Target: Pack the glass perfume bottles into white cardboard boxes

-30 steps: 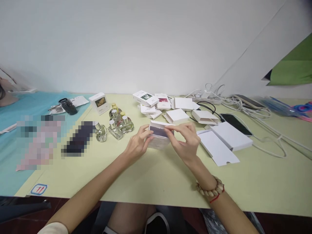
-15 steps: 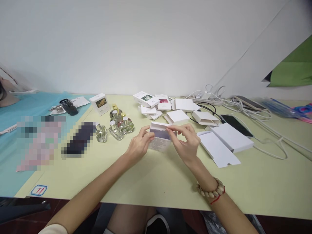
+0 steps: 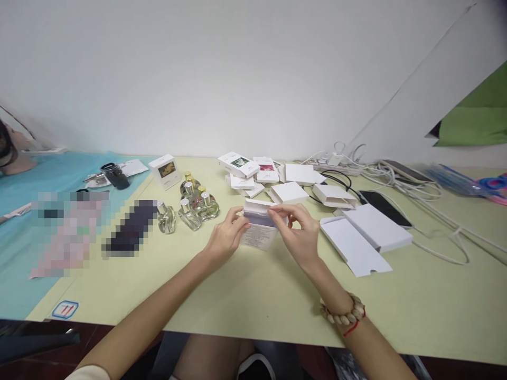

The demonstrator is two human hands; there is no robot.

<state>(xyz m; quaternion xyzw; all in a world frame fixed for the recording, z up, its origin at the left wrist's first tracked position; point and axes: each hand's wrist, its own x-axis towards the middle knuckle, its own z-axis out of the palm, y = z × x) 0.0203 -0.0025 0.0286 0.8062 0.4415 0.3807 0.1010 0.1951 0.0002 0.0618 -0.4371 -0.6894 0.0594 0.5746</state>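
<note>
White box (image 3: 258, 237), pale yellow table (image 3: 222, 306), blue cloth (image 3: 16, 274)

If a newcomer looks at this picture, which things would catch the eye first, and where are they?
Probably the white box with its raised flap, held between the left hand and the right hand near the centre. Next, perhaps, the cluster of glass bottles to its left, then the pile of printed boxes behind it, near the wall.

Wht box (image 3: 259, 228) now tipped vs 1 s ago, w/ more of its printed front (image 3: 257, 237) showing.
</note>
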